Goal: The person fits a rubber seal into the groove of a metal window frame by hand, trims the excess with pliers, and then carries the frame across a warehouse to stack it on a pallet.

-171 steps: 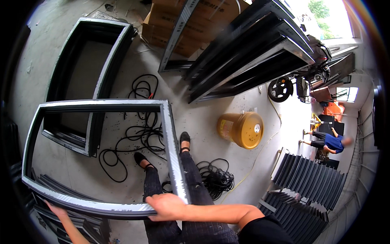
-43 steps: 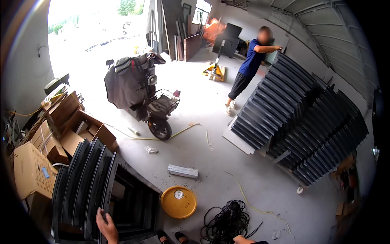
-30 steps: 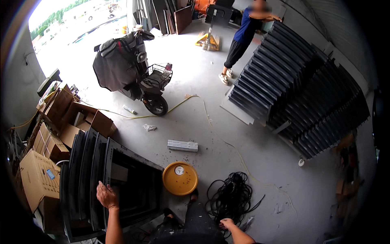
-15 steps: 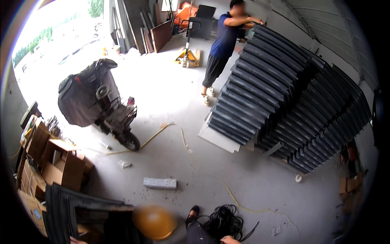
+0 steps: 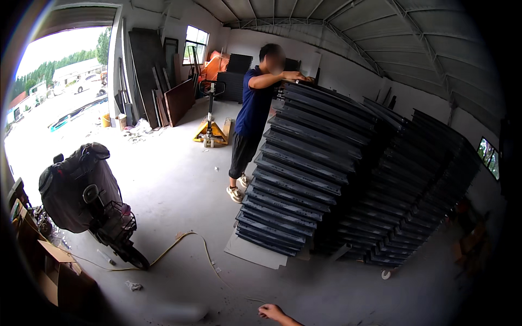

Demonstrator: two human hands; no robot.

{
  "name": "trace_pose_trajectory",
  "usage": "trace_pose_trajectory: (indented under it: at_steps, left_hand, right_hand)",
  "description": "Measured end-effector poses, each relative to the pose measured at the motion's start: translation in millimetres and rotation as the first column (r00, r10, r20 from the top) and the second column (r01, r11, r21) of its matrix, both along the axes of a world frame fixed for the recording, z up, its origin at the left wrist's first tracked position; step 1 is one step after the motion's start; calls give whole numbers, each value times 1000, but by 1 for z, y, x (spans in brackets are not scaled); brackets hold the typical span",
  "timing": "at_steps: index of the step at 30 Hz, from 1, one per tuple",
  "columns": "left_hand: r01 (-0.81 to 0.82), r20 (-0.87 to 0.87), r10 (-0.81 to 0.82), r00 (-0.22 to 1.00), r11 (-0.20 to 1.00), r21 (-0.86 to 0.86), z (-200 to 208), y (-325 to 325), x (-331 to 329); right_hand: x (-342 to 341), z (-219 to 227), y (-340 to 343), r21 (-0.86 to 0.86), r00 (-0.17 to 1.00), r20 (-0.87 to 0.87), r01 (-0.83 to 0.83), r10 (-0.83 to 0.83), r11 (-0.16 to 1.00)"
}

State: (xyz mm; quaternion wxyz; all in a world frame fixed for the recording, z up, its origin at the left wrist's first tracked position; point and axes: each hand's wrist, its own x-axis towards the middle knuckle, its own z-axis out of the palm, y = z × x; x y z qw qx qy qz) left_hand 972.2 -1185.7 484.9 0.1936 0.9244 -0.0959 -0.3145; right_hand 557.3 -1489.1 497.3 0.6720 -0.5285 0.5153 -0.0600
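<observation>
My right hand [image 5: 271, 311] reaches in at the lower edge, its fingers loosely curled, and no object shows in them. It hangs over the grey floor, apart from everything around it. My left hand is out of view. Ahead of me stand tall stacks of dark metal panels [image 5: 310, 157], layered one over another. A co-worker in a dark blue shirt [image 5: 251, 108] stands at the left side of the front stack, arms stretched over its top. What those hands grip there is too small to make out.
A covered scooter [image 5: 81, 190] stands at left, near cardboard boxes [image 5: 60, 271]. A pale hose [image 5: 168, 247] snakes over the floor. Farther back are a yellow pallet jack [image 5: 211, 133], leaning boards [image 5: 176, 103] and a wide open doorway. A caster [image 5: 386, 275] shows beneath the rear stack.
My view has tipped up, so the stacks and scooter sit lower in it. The stool, black cable coil and my left fingertips have left the picture. My right hand has shifted left in view.
</observation>
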Motion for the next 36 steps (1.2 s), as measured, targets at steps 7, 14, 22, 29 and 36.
trace_pose_trajectory:
  at_steps: [7,14,22,29,36]
  left_hand:
    - [137,-223,-106,969,983,126,-78,-97,12]
    - [353,138,-327,935,820,-450,-2,-422,107]
    - [474,368,-423,828,176,-863,353,-712,38]
    - [730,782,-166,601,-283,-622,559,-800,-34]
    - [956,905,345,248,-239,-171,653,-865,-64]
  right_hand:
    - [69,81,-77,-399,983,-14,-171,181,901]
    - [81,163,-212,-649,954,-296,-164,-49,743]
    - [72,257,-352,-862,935,-250,-97,-252,497]
    - [16,440,-462,-980,867,-194,-186,-459,65]
    - [33,631,-565,-545,911,89,-294,-402,-786]
